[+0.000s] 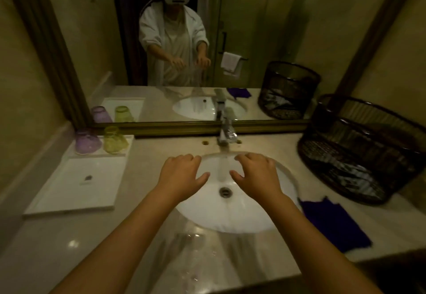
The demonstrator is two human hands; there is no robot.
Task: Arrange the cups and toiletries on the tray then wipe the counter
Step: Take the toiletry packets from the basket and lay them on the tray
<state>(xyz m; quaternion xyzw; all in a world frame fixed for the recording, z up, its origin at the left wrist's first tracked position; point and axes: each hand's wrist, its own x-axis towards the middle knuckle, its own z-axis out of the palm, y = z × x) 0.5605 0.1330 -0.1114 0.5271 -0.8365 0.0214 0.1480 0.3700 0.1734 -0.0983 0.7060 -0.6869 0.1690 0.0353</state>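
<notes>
A purple cup and a yellow-green cup stand upside down side by side at the far end of a white tray on the counter's left. A small dark speck lies on the tray's middle. My left hand and my right hand hover palm down over the white sink, fingers spread, holding nothing. Between them a thin stream of water falls from the chrome faucet. A dark blue cloth lies flat on the counter to the right of the sink.
A dark wire basket stands at the back right of the marble counter. The mirror runs along the back wall and reflects a person. Water is spread on the counter in front of the sink.
</notes>
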